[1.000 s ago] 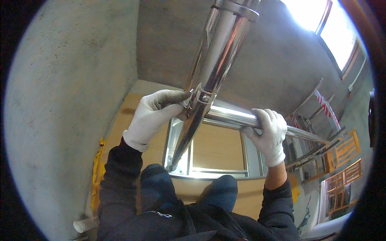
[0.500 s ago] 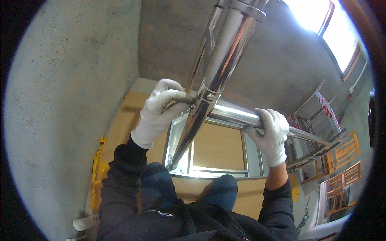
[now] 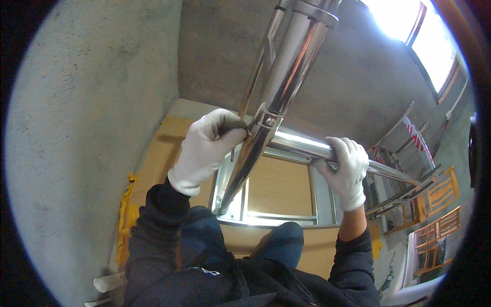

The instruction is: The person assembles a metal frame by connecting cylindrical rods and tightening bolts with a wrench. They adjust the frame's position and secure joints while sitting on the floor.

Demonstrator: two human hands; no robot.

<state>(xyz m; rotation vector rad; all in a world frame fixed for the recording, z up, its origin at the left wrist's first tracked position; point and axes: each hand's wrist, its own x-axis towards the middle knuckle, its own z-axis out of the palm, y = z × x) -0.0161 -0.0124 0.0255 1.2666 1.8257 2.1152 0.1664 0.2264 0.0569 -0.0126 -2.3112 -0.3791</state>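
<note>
A shiny metal post slants from the top of the view down toward my knees. Partway along it is a collar with a round bolt head. My left hand, in a white glove, pinches at the left side of this collar; whatever lies between thumb and forefinger is too small to make out. A shiny horizontal tube meets the post near the collar and runs right. Around that tube my right hand, also gloved in white, is closed. Beside the post, on its left, runs a thinner metal rod.
Below the post a metal frame lies over tan board. A rough grey wall rises at the left. Toward the right are a metal stand with striped tape, wooden chairs and a bright window. A white pipe lies lower left.
My left hand has turned slightly and dropped a little, its fingers still at the collar. The collar and bolt head show more fully. My right hand stays on the tube.
</note>
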